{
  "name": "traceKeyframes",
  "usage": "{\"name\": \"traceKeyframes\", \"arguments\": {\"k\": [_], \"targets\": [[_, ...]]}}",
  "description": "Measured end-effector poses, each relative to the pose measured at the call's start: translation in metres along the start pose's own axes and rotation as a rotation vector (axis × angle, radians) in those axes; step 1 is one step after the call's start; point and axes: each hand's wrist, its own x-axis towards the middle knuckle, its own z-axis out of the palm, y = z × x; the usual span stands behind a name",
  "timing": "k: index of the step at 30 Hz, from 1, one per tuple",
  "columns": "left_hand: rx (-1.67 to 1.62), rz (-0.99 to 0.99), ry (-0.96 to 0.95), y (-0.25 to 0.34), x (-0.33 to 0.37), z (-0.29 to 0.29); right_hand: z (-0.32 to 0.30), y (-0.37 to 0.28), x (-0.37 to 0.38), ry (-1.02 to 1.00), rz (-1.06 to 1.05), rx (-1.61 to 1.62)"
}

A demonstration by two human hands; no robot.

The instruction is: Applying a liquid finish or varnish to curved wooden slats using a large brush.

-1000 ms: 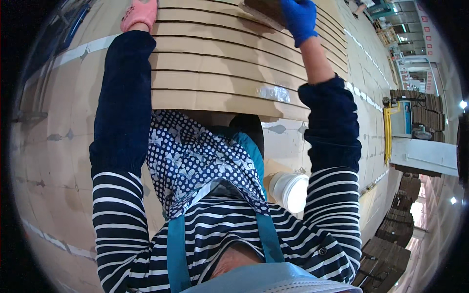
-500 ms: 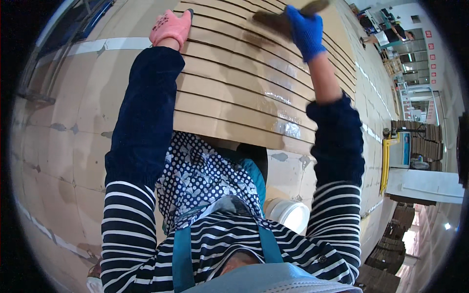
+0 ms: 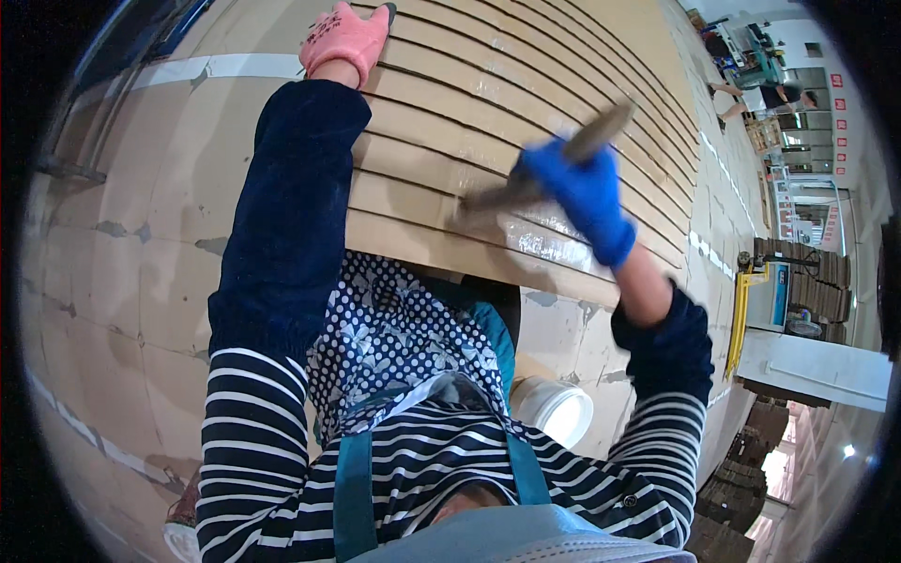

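Observation:
Cardboard sheets [image 3: 422,159] lie fanned out before me, overlapping so that a row of narrow strips shows with dark edges. Wet, shiny patches mark their near right part. My left hand [image 3: 345,42], in a pink glove with a grey thumb tip, grips the left edge of the sheets, its fingers curled and partly hidden. In a blue glove, my right hand [image 3: 584,192] is closed around a brush [image 3: 601,131] with a brownish handle. The brush is blurred by motion; its dark head slants down to the left over the near strips.
A white bucket [image 3: 554,413] stands on the floor by my right side. At left is a metal frame [image 3: 80,169]. Far right are a yellow pallet jack [image 3: 741,324], stacked cardboard [image 3: 818,272] and another person [image 3: 765,98] in the distance.
My right hand has swept the brush toward me, from the far strips to the near ones. The left hand keeps its place on the edge of the sheets.

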Motion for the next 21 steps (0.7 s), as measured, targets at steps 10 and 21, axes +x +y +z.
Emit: {"name": "traceKeyframes", "arguments": {"k": [10, 21], "targets": [[-0.086, -0.052, -0.078, 0.018, -0.007, -0.017, 0.002, 0.001, 0.052, 0.306, -0.13, -0.526], [-0.089, -0.005, 0.057, 0.02, -0.006, -0.004, -0.014, -0.003, 0.032, 0.281, -0.338, -0.462]]}}
